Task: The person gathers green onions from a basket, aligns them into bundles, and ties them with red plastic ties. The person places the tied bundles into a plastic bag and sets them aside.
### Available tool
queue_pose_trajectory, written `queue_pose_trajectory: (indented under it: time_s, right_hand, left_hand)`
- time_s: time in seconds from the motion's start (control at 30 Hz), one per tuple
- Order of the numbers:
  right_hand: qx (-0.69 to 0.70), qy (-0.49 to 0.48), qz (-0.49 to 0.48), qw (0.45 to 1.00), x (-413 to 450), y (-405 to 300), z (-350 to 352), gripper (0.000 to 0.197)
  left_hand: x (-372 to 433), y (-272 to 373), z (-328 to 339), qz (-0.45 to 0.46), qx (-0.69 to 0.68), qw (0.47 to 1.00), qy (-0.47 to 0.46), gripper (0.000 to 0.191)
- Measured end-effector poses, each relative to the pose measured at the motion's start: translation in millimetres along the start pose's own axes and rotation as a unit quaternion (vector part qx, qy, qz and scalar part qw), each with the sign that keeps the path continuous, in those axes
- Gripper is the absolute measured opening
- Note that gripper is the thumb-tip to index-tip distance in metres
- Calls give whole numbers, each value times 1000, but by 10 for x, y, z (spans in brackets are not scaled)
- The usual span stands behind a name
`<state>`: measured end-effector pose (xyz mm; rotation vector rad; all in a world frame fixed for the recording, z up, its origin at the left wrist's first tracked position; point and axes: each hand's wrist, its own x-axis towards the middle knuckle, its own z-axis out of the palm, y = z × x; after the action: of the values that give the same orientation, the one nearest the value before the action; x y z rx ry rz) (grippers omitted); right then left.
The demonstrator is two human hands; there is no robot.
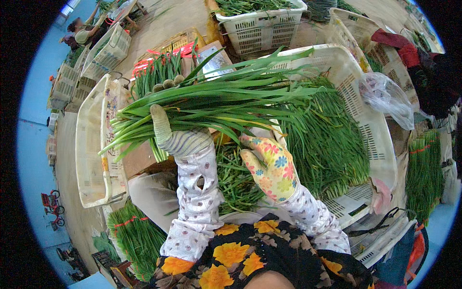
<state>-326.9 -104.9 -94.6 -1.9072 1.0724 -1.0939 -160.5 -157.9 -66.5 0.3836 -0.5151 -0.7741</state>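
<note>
My left hand (182,142), in a striped knit glove, grips a bunch of long flat green leaves, probably garlic chives (216,97). The pale stem ends point left and the leaf tips fan out to the right; a few leaves are yellowed. Just below the bunch is my right hand (272,164) in a flowered yellow glove. Its thumb and forefinger are apart, close to a drooping leaf, and no held leaf is plain between them. Loose green trimmings (236,180) lie below, between my arms. Right of them, a large white plastic crate (375,141) contains many more chives (321,144).
Another chive bunch (158,72) and red ties (184,50) lie beyond my left hand. White crates stand at the left (90,144) and ahead (261,30). A plastic bag (386,95) hangs over the right crate's rim. Tied bundles (135,234) stand lower left. A person (85,34) is far left.
</note>
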Motion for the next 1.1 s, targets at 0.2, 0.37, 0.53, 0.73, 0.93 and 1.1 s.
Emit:
queue_pose_trajectory:
  time_s: [0.2,0.37,0.53,0.73,0.93,1.1]
  right_hand:
    - [109,-13,184,977,16,217,0,33]
    - [284,35,166,944,125,272,184,26]
    - [313,15,265,912,153,291,131,26]
    - [116,61,171,977,-101,373,1,43]
    - [-58,193,25,979,-251,118,-282,42]
    - [-27,296,24,955,-50,202,-689,23]
  left_hand:
    - [-111,-238,44,-40,-33,999,0,45]
    - [-144,-20,82,-44,-32,999,-3,40]
    - [-121,-51,10,-72,-61,995,23,37]
    - [-3,-136,-111,-59,-53,995,55,38]
    - [40,-6,-135,-22,-30,999,28,42]
    - [-90,-277,-69,-56,-49,997,21,45]
